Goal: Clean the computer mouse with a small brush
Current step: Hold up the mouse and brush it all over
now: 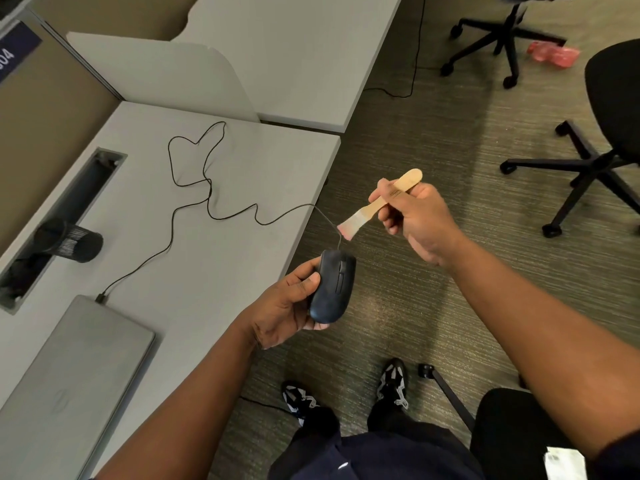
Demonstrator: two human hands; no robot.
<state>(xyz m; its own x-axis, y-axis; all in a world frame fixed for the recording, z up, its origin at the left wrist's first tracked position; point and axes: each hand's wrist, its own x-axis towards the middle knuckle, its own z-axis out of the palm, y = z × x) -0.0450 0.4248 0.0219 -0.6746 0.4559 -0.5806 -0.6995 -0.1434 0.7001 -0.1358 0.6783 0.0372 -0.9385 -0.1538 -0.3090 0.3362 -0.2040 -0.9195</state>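
My left hand [282, 311] grips a black wired computer mouse [334, 285] just off the desk's right edge, over the carpet, buttons facing up. Its thin black cable [207, 199] loops back across the grey desk [221, 265] to a closed grey laptop [76, 362]. My right hand [415, 220] holds a small brush with a flat wooden handle [398, 190]. The pale bristles [351, 225] point down and left and hang a short way above the mouse's front end, apart from it.
A black mesh pen cup [74, 239] lies on its side by the desk's cable slot [65, 216]. A grey divider panel [166, 74] stands behind. Office chairs [595, 161] stand on the carpet to the right, and my feet [391, 382] are below.
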